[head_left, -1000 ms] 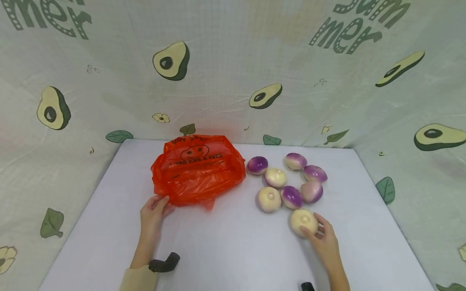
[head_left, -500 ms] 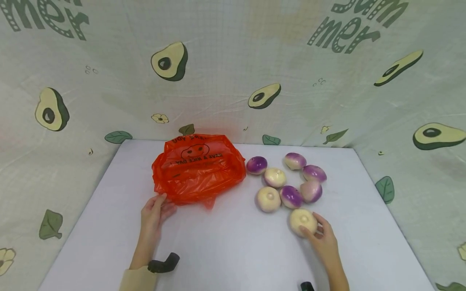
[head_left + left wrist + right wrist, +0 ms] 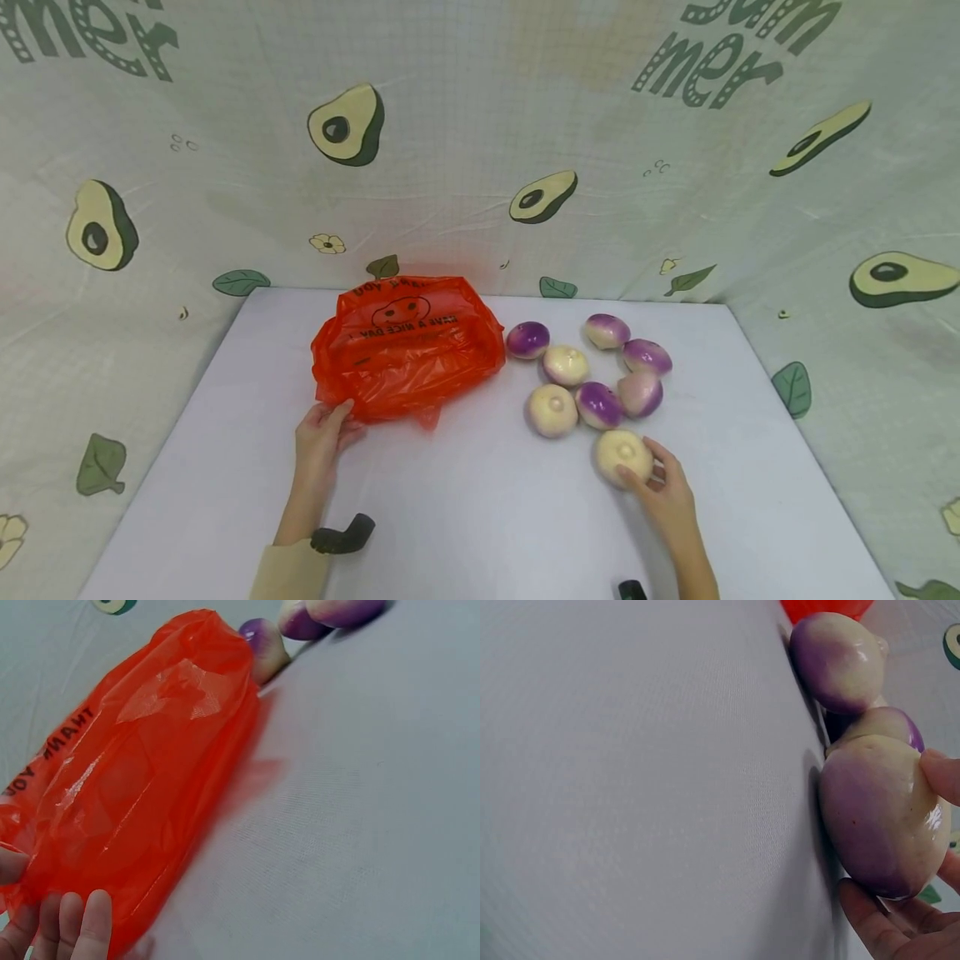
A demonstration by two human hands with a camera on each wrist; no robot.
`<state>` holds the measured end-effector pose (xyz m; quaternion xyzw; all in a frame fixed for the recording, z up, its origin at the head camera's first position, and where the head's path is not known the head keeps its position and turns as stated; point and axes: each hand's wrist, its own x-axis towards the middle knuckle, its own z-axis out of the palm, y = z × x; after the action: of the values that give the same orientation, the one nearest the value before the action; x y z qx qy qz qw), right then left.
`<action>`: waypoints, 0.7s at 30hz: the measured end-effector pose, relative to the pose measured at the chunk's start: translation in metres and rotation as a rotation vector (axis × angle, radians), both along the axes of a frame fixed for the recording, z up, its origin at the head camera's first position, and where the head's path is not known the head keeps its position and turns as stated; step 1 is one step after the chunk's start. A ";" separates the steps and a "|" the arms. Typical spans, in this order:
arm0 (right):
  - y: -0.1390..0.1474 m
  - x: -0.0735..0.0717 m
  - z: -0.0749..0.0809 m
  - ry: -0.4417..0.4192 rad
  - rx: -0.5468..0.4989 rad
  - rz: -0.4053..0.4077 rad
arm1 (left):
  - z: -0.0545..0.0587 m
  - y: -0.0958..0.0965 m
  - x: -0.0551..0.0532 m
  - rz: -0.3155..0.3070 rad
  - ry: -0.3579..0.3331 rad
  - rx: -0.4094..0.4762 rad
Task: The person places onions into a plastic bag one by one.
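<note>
A red plastic bag (image 3: 408, 354) with black print lies on the white table, its mouth towards me. My left hand (image 3: 322, 442) pinches the bag's near left edge between thumb and fingers; in the left wrist view the fingertips (image 3: 94, 915) show against the red film. On the right, my right hand (image 3: 667, 492) grips a pale turnip (image 3: 624, 460), the nearest of the group. The right wrist view shows this turnip's purple side (image 3: 877, 817), with the thumb on top and fingers below. Whether it touches the table is hard to tell.
Several more purple-and-white turnips sit in a loose cluster right of the bag, among them a pale one (image 3: 553, 411) and a purple one (image 3: 600, 406). Behind the table (image 3: 480, 517) hangs a cloth (image 3: 450, 125) printed with avocados. A black strap piece (image 3: 343, 535) is at my left wrist.
My left hand has shifted slightly at the bag's edge and still holds it. The right hand keeps its grip on the turnip, nearly unmoved.
</note>
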<state>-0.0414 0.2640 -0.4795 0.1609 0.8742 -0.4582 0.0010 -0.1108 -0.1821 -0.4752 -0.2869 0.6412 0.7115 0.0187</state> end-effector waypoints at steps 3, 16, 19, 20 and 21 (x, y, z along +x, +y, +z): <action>-0.001 0.000 0.000 0.003 0.005 -0.003 | -0.002 -0.001 0.002 -0.001 0.006 0.014; -0.004 0.000 0.002 -0.038 -0.006 -0.027 | -0.024 0.000 0.012 0.113 0.104 0.165; -0.006 0.000 0.002 -0.031 -0.009 -0.026 | -0.028 0.000 0.012 0.136 0.137 0.202; -0.007 0.000 0.003 -0.028 -0.004 -0.025 | -0.028 0.000 0.012 0.141 0.144 0.212; -0.007 0.000 0.003 -0.026 -0.001 -0.023 | -0.029 0.000 0.012 0.143 0.151 0.222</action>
<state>-0.0413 0.2571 -0.4763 0.1768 0.8718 -0.4567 0.0074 -0.0986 -0.1821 -0.5043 -0.2740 0.5362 0.7969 -0.0488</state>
